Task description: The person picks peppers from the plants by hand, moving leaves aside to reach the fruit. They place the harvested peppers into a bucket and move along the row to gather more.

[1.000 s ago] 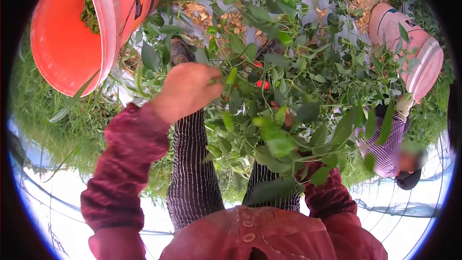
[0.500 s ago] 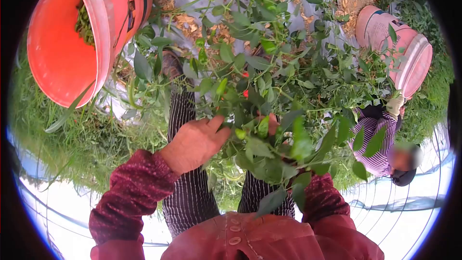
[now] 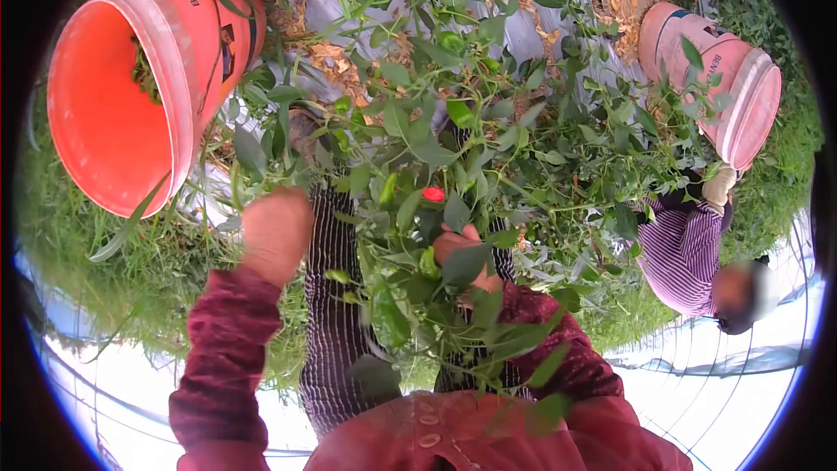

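My left hand [image 3: 277, 231] is raised over the grass left of the plant, blurred, with its fingers turned away and hidden. Amid the leaves, my right hand [image 3: 466, 257] has its fingers bent round a stem or leaf that I cannot make out, partly covered by a dark leaf. Near it hang a green pepper [image 3: 429, 262] and a larger green pepper [image 3: 391, 316]. A red pepper [image 3: 433, 194] shows just above my right hand.
An orange bucket [image 3: 187, 44] with green produce inside stands at the upper left. At the right, a co-worker in a striped shirt [image 3: 680, 249] has a gloved hand at a pink bucket [image 3: 711, 70]. Leafy branches spread across the middle.
My left hand has moved left, away from the plant. My right hand has shifted slightly left and down and shows more. The branches around it have swung, uncovering the larger green pepper.
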{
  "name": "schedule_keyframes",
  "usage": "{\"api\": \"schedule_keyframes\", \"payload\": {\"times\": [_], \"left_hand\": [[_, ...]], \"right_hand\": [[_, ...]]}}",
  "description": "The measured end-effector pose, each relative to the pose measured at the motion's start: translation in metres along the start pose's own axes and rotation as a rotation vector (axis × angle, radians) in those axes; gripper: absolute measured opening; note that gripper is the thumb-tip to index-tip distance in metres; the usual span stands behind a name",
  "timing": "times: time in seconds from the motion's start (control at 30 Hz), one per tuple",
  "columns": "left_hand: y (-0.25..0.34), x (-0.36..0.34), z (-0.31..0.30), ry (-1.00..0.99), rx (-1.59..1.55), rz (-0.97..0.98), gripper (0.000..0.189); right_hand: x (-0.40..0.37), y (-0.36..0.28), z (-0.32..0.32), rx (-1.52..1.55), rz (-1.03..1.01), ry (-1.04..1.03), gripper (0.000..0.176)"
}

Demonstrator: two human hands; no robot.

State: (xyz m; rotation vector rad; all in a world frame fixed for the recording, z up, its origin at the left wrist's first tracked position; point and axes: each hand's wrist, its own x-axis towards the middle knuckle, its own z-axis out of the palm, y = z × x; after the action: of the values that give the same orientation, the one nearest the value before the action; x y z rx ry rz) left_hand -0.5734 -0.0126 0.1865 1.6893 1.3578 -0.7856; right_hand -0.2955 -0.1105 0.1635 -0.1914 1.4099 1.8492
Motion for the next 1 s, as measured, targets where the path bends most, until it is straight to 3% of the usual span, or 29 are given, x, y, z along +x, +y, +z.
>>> {"api": "schedule_keyframes", "payload": {"times": [0.07,0.13,0.17,0.2,0.27,0.4,0.47,0.5,0.57,0.67,0.73,0.8,0.87,0.93,1.0], "left_hand": [[-0.006,-0.003,-0.010,0.050,-0.143,-0.056,0.018],[0.010,-0.001,-0.023,-0.005,-0.669,0.057,0.020],[0.018,0.002,-0.028,0.018,-0.693,0.051,0.025],[0.026,0.007,-0.030,0.016,-0.683,0.053,0.025],[0.041,0.021,-0.026,0.082,-0.550,-0.126,0.028],[0.056,0.046,0.006,-0.058,-0.422,-0.163,0.031],[0.056,0.045,0.012,-0.163,-0.658,-0.198,0.033],[0.056,0.042,0.013,-0.083,-0.682,-0.161,0.034],[0.052,0.024,0.004,-0.129,-0.819,-0.162,0.034],[0.055,-0.008,-0.007,-0.105,-1.015,-0.075,0.033],[0.062,-0.023,-0.010,-0.006,-1.030,0.138,0.032],[0.071,-0.032,-0.009,0.067,-1.000,0.177,0.031],[0.076,-0.034,-0.011,0.155,-0.967,0.213,0.030],[0.078,-0.034,-0.012,0.069,-1.118,0.229,0.029],[0.075,-0.039,-0.010,0.114,-1.034,0.271,0.026]], "right_hand": [[0.001,0.002,0.017,-1.462,0.107,0.185,0.037],[0.004,0.007,0.015,-2.190,0.160,0.257,0.040],[0.004,0.012,0.012,-1.976,0.009,0.271,0.042],[0.005,0.016,0.017,-1.913,-0.012,0.303,0.042],[0.007,0.024,0.026,-1.784,-0.059,0.361,0.045],[0.011,0.011,0.011,-2.097,0.072,0.433,0.044],[0.007,0.008,0.005,-2.059,-0.002,0.421,0.041],[0.005,0.008,0.001,-2.007,-0.045,0.422,0.040],[0.001,0.008,-0.010,-1.851,-0.124,0.434,0.039],[-0.004,0.007,-0.029,-1.234,-0.192,0.394,0.040],[-0.009,0.000,-0.052,-0.510,-0.184,0.328,0.043],[-0.008,0.000,-0.062,0.014,-0.185,0.331,0.047],[-0.012,-0.003,-0.056,0.012,-0.009,0.140,0.046],[-0.010,-0.005,-0.049,-0.069,0.124,0.048,0.044],[0.013,0.021,-0.020,0.118,-0.067,-0.064,0.044]]}}
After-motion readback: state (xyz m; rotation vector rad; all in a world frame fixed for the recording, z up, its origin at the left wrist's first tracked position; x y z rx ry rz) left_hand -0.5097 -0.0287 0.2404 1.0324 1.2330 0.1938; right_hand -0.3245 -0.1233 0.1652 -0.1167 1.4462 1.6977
